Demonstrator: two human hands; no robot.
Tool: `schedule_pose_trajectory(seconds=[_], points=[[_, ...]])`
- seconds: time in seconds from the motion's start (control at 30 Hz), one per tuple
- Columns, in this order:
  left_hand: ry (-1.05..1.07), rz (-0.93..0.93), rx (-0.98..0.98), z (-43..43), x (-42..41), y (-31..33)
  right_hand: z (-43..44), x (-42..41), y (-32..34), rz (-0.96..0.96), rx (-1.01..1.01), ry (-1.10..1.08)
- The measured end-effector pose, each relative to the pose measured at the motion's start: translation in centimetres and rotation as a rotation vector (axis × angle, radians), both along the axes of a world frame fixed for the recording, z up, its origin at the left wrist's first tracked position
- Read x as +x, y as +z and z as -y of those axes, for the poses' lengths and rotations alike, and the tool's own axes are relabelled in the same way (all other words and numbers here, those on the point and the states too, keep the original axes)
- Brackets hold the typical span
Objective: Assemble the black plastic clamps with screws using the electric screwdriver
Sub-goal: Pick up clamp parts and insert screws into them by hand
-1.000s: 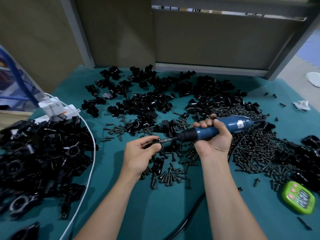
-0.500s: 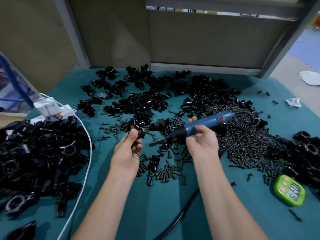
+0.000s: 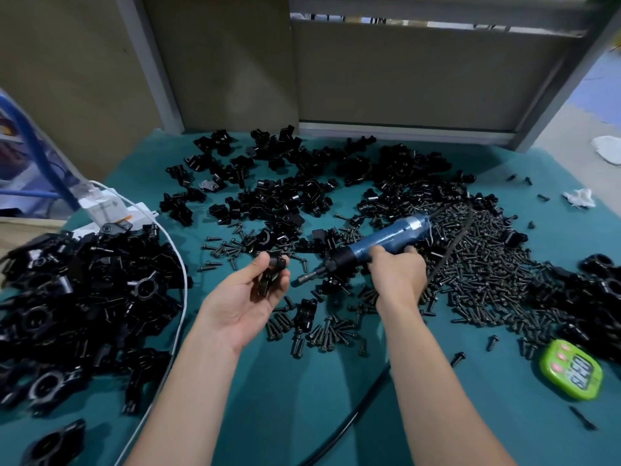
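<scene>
Over the teal mat (image 3: 302, 398), head view: left hand (image 3: 240, 301) is palm-up, thumb and fingertips pinching a small black plastic clamp (image 3: 271, 275). Right hand (image 3: 398, 275) is wrapped round the blue cylindrical electric screwdriver (image 3: 379, 242), bit aimed at the clamp, not touching. Clamp looks light, rigid, glossy, so probably slippery. Grip its flat sides, clear of the bit's path. Loose black screws (image 3: 487, 270) are heaped to the right.

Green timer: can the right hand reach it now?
Probably yes for reaching: the green timer lies uncovered on the cloth right of that arm. But the right hand grips the electric screwdriver, so it would likely have to put that down to pick it up.
</scene>
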State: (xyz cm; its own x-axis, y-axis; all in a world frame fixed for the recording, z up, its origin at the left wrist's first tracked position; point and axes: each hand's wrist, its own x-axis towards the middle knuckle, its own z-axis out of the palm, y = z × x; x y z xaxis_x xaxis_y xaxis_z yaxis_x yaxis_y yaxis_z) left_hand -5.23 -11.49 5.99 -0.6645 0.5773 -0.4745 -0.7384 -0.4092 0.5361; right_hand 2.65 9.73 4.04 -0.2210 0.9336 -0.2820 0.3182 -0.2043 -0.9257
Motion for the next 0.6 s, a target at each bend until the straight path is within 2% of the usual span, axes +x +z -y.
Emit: schedule_pose_trajectory(seconds=[0.07, 0.17, 0.27, 0.37, 0.43, 0.6], points=[[-0.028, -0.024, -0.023, 0.3, 0.0, 0.0, 0.3, 1.1, 0.8, 0.068, 0.095, 0.034], [-0.045, -0.087, -0.079, -0.2, 0.4, -0.1, 1.6, 2.5, 2.8, 0.041, 0.203, 0.199], [-0.049, -0.226, -0.164, -1.4, 1.3, -0.2, 3.7, 3.3, 4.8, -0.027, 0.225, 0.502], [-0.084, -0.447, -0.301, -2.3, 2.2, -0.5, 5.6, 3.5, 5.9, 0.028, 0.208, 0.785], [-0.123, -0.564, -0.354, -2.6, 2.8, -0.6, 6.3, 3.4, 5.9, 0.010, 0.185, 0.840], [-0.139, -0.657, -0.462, -2.7, 3.4, -0.1, 5.9, 3.6, 5.3, -0.064, 0.028, 0.819]])
